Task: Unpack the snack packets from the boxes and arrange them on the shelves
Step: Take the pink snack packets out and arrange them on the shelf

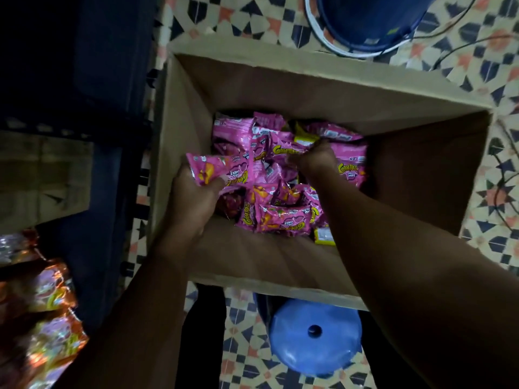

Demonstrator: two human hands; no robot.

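An open cardboard box [280, 82] stands on the tiled floor, holding several pink snack packets [283, 217] with yellow lettering. Both my hands are inside the box. My left hand [193, 197] grips a pink packet [213, 169] at the box's left side, its fingers curled round the packet's lower edge. My right hand [316, 160] is deeper in the pile, fingers curled on the top of another pink packet [283, 150] near the middle. A yellow packet edge [303, 136] shows just beyond it.
Orange snack packets [47, 318] lie on a dark shelf at the lower left. A blue round stool [314, 335] stands below the box, a dark blue bucket [373, 21] beyond it. Black cables [502, 192] run over the patterned floor on the right. Another cardboard piece [42, 178] lies left.
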